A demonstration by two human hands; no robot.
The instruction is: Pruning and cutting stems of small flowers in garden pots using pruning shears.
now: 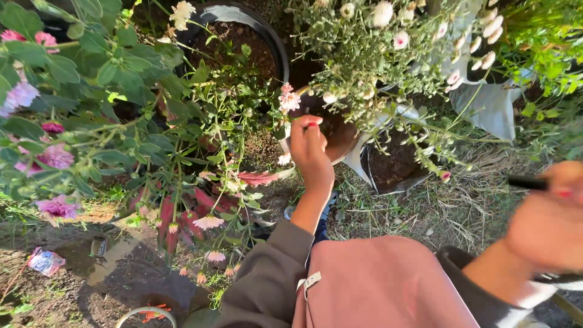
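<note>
The person's left hand [310, 152] is reaching out into the plants, with the fingers pressed together and the fingertips pinching near a small pink flower [288, 100]; I cannot tell if they are truly gripping its stem. The flower is sitting just above the hand, in front of a brown pot [340, 143]. The right hand [546, 218] is blurry and close to the camera at the right side, and it is closing around a thin black tool [527, 181] that is poking out to the left. A black pot [267, 33] full of soil is standing up behind the flower. White buds [486, 30] are hanging on the bush at the top right. Purple flowers [56, 157] are growing far off on the left. A crumpled wrapper [45, 261] is lying on the dirt at the bottom left.
</note>
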